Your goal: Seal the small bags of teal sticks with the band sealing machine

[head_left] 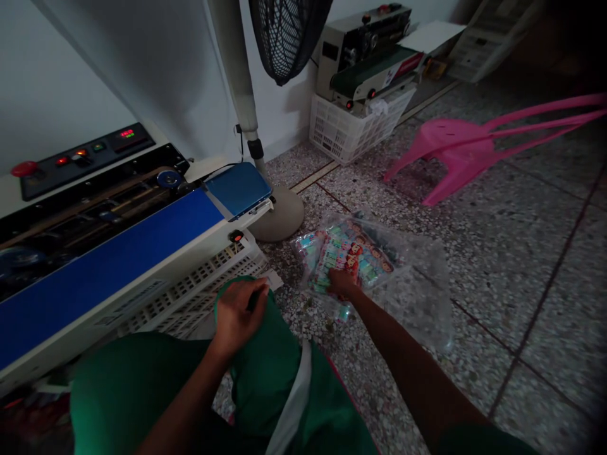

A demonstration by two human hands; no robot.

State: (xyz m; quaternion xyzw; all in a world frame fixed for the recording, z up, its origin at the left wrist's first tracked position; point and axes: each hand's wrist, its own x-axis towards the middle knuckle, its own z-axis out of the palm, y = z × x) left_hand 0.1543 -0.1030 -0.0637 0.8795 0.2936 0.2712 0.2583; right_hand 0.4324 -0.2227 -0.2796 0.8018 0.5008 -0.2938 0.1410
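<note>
Green-clad knees [265,379] fill the near foreground, with the person seated low on the speckled floor [497,253]. Left hand [239,313] rests on the left knee, fingers curled in; whether it grips anything cannot be told. Right hand [342,281] reaches forward, fingers closed down onto a clear plastic bag of sweets [353,253] lying on the floor just right of the fan base [279,218]. Judged step: picking up a filled bag beside the sealing machine [109,253], which sits on a white crate [199,291] at the left. The next move would call for a firm pinch on slippery film and keeping the loose contents level. Bag appears transparent, crinkled, packed with small colourful printed wrappers, mouth condition not discernible.
</note>
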